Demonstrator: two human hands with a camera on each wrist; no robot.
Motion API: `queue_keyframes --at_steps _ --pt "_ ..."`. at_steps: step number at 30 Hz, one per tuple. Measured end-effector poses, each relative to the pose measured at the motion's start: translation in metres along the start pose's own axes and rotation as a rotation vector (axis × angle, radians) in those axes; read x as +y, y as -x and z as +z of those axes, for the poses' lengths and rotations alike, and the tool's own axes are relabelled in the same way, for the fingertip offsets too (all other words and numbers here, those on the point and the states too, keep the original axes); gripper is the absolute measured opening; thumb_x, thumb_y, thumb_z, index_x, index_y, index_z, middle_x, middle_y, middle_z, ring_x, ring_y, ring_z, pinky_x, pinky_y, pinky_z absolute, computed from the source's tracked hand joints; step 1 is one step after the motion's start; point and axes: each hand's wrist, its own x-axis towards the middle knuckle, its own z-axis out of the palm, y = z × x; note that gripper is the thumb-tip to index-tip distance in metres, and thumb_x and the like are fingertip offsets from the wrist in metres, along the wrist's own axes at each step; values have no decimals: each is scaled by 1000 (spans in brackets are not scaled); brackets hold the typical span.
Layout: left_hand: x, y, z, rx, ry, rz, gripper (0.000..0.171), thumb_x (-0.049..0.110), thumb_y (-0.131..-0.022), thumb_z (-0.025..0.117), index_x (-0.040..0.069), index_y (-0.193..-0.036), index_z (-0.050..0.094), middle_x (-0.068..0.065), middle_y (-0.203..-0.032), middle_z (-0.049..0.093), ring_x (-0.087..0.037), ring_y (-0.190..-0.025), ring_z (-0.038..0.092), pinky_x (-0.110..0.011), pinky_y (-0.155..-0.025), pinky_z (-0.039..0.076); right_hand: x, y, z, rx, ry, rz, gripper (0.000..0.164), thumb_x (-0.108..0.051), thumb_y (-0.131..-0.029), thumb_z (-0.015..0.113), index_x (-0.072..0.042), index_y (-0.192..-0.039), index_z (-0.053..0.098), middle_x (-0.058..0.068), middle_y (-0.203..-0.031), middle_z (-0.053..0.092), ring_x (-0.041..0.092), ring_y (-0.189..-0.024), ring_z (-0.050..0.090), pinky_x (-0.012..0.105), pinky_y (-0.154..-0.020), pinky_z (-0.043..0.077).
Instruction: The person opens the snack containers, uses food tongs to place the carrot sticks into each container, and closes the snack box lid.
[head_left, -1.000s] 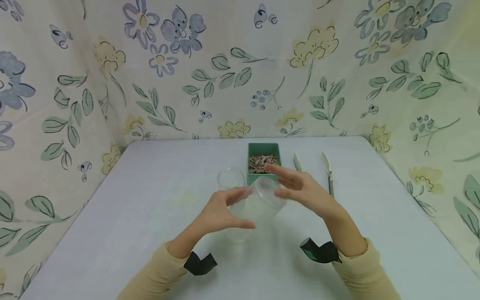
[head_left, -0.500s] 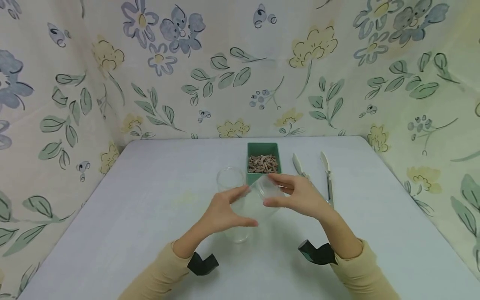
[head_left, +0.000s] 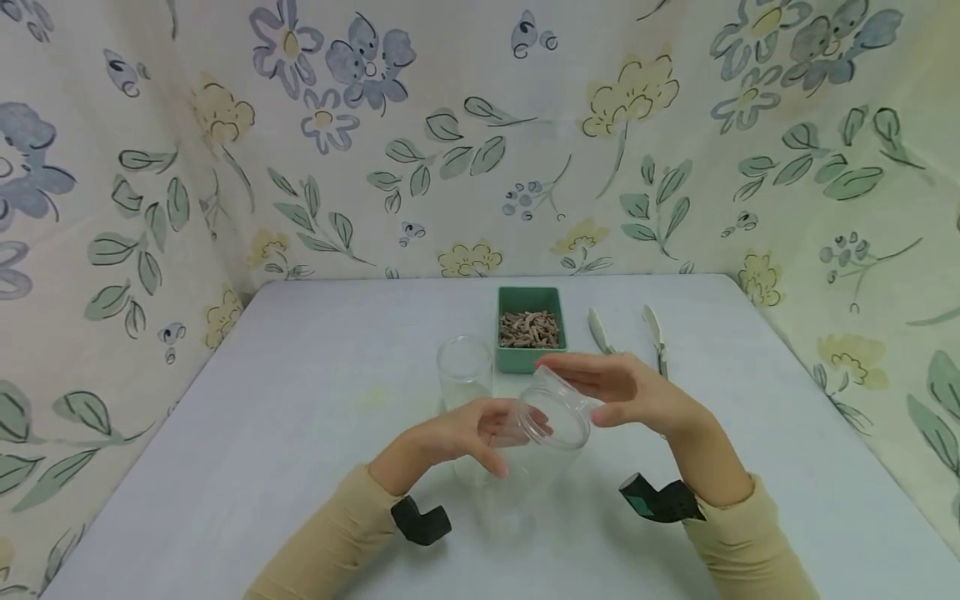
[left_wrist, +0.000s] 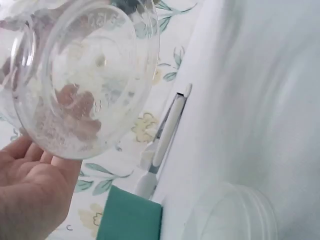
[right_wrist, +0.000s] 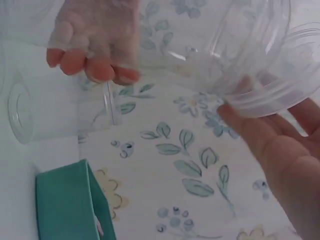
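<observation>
My left hand [head_left: 465, 433] curls round a clear plastic jar [right_wrist: 175, 45], held in front of me above the table. At the jar's upper end is a clear round lid [right_wrist: 277, 102], tilted, with my right hand [head_left: 645, 396] gripping its side by thumb and fingers. Whether the lid touches the jar's rim is hard to tell through the clear plastic. Just behind the left hand a second clear jar [head_left: 465, 358] stands upright on the table. In the left wrist view a large clear disc with raised rings fills the upper left, fingers showing through it.
A green box [head_left: 517, 360] of brown dried strips [head_left: 529, 330] stands behind the hands. To its right lie two slim utensils with pale ends and metal parts, one of them a pale-ended utensil [head_left: 654, 325]. White cloth covers the table [head_left: 337, 358]; floral fabric [head_left: 480, 150] hangs around it.
Both hands have shifted right, the left one also turning inward. The clear pieces between them have tilted, so a round rim now faces me. The standing jar and green box stay put.
</observation>
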Motion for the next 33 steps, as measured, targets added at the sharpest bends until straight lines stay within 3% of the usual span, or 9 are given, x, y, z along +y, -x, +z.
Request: queue_keyframes --at_steps 3,7,12,16,20,26,33 --pt "-5 -7 2 9 20 -1 94 23 -76 84 -17 -140 29 -20 -141 46 -24 -133 43 -38 -113 29 -3 8 -6 23 -62 -63 58 -7 -96 60 1 -148 36 6 -152 39 18 -141 32 27 -112 29" --pt "-8 -22 4 212 -39 -34 70 -4 -76 68 -7 -137 34 -18 -142 45 -31 -140 33 -40 -116 22 -8 16 -10 78 20 -84 60 2 -93 59 5 -147 34 8 -152 39 17 -141 33 25 -113 26" --pt "-13 -43 -1 485 -84 -84 64 -11 -78 71 4 -133 41 -11 -144 43 -30 -143 25 -46 -115 23 -8 24 -10 86 99 42 63 10 -86 65 7 -143 40 3 -146 46 13 -136 39 25 -110 31" --pt "-20 -56 -6 612 -64 -101 68 -9 -80 73 4 -138 41 -13 -147 42 -30 -141 31 -46 -113 29 -1 27 -6 101 233 175 64 6 -82 72 13 -137 42 14 -141 49 6 -129 45 21 -105 37" --pt "-30 -63 -7 680 -88 -104 76 -6 -80 74 2 -146 37 -15 -153 34 -30 -143 26 -43 -114 26 8 27 2 106 361 327 67 -8 -80 79 12 -135 47 26 -136 51 10 -127 49 24 -102 41" --pt "-39 -67 -3 735 -140 -93 80 -4 -80 75 3 -148 34 -16 -157 26 -32 -145 19 -43 -117 20 25 23 28 56 638 485 72 -28 -74 86 8 -128 56 19 -129 59 36 -118 54 50 -95 47" --pt "-40 -71 -1 779 -238 -57 81 -5 -78 77 -1 -145 33 -18 -155 28 -35 -144 21 -43 -116 22 51 14 48 15 890 636 74 -30 -68 88 7 -124 58 17 -126 60 35 -115 57 51 -94 46"
